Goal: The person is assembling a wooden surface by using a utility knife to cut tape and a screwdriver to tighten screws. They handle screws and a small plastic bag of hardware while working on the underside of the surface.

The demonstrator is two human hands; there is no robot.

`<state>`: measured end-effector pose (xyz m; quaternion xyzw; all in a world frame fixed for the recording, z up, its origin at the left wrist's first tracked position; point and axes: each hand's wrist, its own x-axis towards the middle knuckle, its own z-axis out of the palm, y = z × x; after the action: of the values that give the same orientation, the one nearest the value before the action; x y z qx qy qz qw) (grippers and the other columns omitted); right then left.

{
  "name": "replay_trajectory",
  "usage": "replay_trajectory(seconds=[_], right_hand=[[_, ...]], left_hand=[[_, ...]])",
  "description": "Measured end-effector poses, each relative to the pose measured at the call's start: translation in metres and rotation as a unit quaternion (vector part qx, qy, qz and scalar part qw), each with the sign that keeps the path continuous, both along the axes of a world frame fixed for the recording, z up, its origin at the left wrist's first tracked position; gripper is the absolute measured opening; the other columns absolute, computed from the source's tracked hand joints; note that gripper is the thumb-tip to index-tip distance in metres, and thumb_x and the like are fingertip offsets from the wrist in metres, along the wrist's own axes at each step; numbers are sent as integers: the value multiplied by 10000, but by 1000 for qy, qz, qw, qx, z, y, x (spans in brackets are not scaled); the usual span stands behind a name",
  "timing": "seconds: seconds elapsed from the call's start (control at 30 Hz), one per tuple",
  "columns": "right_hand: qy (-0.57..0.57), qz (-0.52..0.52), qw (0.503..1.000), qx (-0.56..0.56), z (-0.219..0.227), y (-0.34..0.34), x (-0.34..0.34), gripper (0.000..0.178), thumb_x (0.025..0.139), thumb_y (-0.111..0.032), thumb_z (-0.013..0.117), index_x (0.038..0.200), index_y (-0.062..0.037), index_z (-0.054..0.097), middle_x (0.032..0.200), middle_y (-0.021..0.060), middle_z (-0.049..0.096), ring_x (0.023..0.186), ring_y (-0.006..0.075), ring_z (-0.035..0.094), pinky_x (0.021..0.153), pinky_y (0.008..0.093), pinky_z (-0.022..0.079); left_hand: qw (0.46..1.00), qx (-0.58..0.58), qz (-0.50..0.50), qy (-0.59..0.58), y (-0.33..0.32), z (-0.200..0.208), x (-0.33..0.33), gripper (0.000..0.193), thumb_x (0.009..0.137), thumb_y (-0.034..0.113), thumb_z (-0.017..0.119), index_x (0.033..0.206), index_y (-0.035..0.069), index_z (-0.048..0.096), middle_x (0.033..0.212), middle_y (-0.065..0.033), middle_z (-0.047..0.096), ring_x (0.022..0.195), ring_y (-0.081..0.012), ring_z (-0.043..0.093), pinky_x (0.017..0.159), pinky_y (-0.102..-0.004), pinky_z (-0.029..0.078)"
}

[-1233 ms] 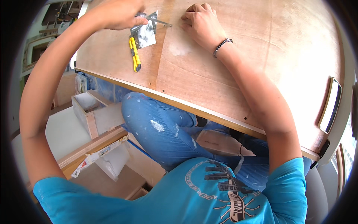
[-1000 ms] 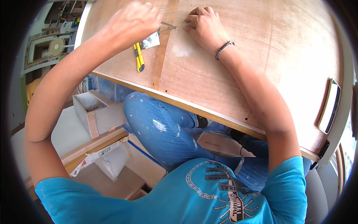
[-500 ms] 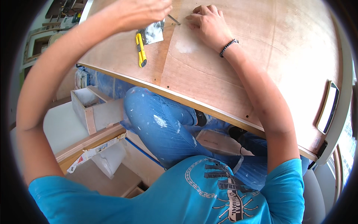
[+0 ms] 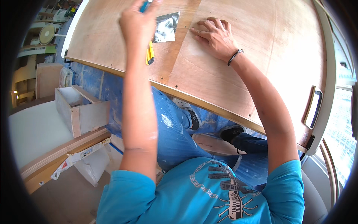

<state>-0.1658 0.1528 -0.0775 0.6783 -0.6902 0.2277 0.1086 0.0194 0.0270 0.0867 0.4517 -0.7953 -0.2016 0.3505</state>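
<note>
A wooden panel (image 4: 231, 82) with a pale rim and small dark holes lies before me. Over its far left part, my left hand (image 4: 137, 28) is closed around a screwdriver (image 4: 145, 6); only a bit of its blue handle shows, and the shaft is out of sight. A yellow utility knife (image 4: 150, 56) lies on the panel, partly covered by that forearm. Close by is a small shiny silver packet (image 4: 165, 30). My right hand (image 4: 219, 40) rests on the wood with fingers apart, right of the darker strip, holding nothing.
A pale-framed slot or handle plate (image 4: 313, 107) sits at the panel's right end. Below left stand an open wooden box (image 4: 86, 116) and a cabinet edge with a plastic bag (image 4: 93, 164). Blue sheeting (image 4: 89, 80) covers the floor. My legs are under the panel.
My left hand has swung left with the screwdriver, away from the hole near the darker strip, and its forearm now crosses the panel's front edge. The view has shifted; my right hand stays on the panel.
</note>
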Motion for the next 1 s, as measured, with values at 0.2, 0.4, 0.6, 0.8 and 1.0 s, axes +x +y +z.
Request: replay_trajectory(seconds=[0.2, 0.4, 0.6, 0.8, 1.0], right_hand=[[21, -29, 999, -12, -1, -4, 4, 483, 1082, -573, 551, 1445, -296, 708, 1542, 33, 572, 1495, 303, 428, 1243, 602, 273], [32, -2, 999, 29, -1, -7, 1, 472, 1090, -562, 550, 1437, -288, 713, 1543, 29, 565, 1514, 328, 405, 1253, 618, 250], [10, 55, 996, 73, 5, -2, -1, 440, 1087, -494, 594, 1464, -289, 691, 1542, 32, 560, 1521, 344, 395, 1251, 639, 247], [73, -19, 994, 84, 11, -3, 6, 535, 1097, -584, 500, 1580, -364, 563, 1642, 59, 483, 1563, 373, 345, 1259, 660, 229], [50, -75, 990, 106, 0, -8, 12, 535, 1122, -572, 425, 1607, -371, 529, 1716, 62, 415, 1601, 385, 296, 1278, 721, 138]], left_hand=[[963, 178, -15, 204, 20, -35, -11, 380, 952, 334, 868, 1175, 31, 824, 813, 12, 723, 740, -48, 621, 658, -244, 503], [958, 181, -108, 195, 15, -12, -5, 200, 994, 183, 732, 1081, 13, 793, 816, -66, 736, 711, -141, 694, 630, -325, 518], [957, 102, -99, 255, -2, -10, 6, 305, 985, 244, 785, 1161, -4, 789, 840, -107, 772, 687, -139, 684, 651, -325, 542], [971, 51, -61, 227, -8, -7, 16, 315, 989, 254, 781, 1155, -13, 789, 821, -131, 758, 727, -143, 678, 668, -331, 515], [962, 66, -74, 253, -6, 0, 22, 294, 994, 252, 778, 1129, -9, 793, 776, -118, 742, 673, -133, 625, 620, -347, 485]])
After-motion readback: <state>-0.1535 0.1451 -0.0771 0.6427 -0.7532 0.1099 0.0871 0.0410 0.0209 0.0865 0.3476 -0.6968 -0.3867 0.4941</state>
